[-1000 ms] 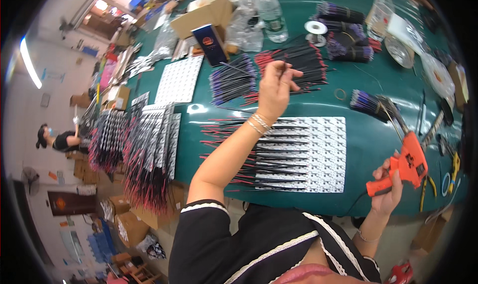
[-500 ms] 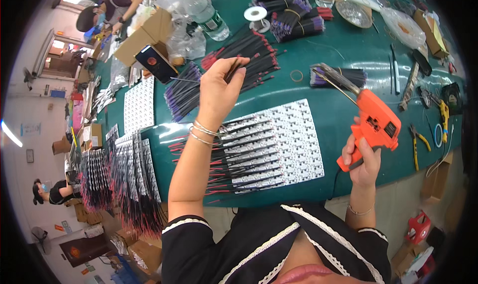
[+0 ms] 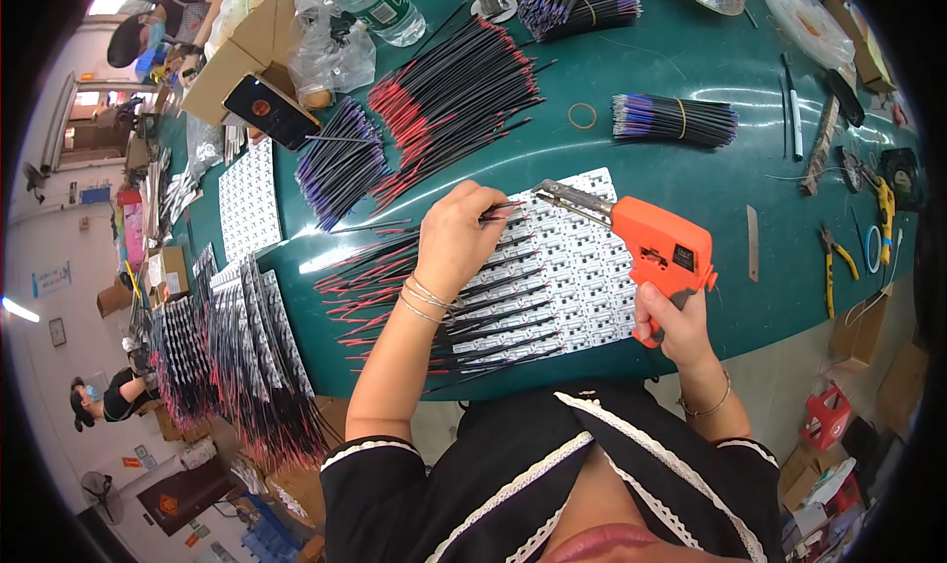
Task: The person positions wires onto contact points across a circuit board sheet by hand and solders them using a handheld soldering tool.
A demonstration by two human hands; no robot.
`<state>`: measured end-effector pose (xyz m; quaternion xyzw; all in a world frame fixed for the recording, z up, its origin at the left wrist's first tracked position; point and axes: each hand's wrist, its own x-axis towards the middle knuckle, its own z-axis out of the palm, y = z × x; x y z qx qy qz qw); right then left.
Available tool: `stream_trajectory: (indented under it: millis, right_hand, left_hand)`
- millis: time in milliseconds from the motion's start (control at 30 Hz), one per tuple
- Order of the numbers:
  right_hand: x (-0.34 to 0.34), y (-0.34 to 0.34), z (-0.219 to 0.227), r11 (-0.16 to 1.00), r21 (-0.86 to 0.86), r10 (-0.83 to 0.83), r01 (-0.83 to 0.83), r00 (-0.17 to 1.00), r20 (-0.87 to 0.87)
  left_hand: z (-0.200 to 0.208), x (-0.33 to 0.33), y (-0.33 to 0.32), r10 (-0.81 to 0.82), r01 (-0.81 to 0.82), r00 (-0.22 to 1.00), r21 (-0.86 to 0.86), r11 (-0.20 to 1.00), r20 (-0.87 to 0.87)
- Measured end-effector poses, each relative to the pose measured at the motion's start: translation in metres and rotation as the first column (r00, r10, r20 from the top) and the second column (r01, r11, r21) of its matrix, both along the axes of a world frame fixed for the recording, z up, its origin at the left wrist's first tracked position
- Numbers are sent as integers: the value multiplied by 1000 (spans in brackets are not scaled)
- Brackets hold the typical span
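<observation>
My left hand pinches a thin black wire over the far edge of a white circuit board panel. Wrapped round the grip of an orange soldering gun, my right hand holds it above the panel's far right part. The gun's metal tip points left, close to the wire's end; whether they touch I cannot tell. Rows of black wires with red ends lie across the panel's left part and stick out past its left side, partly hidden by my left forearm.
Loose red-ended black wires and purple-ended wires lie beyond the panel. A banded wire bundle rests far right. A phone leans on a cardboard box. Wired panels hang over the left edge. Pliers lie right.
My left hand came nearer from the loose wires to the panel with the wire. My right hand brought the soldering gun left, over the panel, its tip now by the wire.
</observation>
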<state>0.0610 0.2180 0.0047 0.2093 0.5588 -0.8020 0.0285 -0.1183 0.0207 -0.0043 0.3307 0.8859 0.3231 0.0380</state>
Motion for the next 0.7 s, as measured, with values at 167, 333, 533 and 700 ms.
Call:
stream_trajectory:
  millis: [167,333,533,700]
  right_hand:
    - [-7,-3,0,999,38,33,-35,998,50]
    - [-9,-4,1,998,49,41,-44,998,54]
    - [-12,-7,-2,998,53,25,-27,999,47]
    - [-13,-7,-2,997,77,26,-32,996,82]
  left_hand:
    - [-6,-3,1,23,-24,999,-24,999,-25]
    - [-6,-3,0,27,-28,999,-36,999,-22]
    - [-8,-4,2,27,-29,999,-51,998,-36]
    - [-10,-4,4,30,-32,999,-63,997,-38]
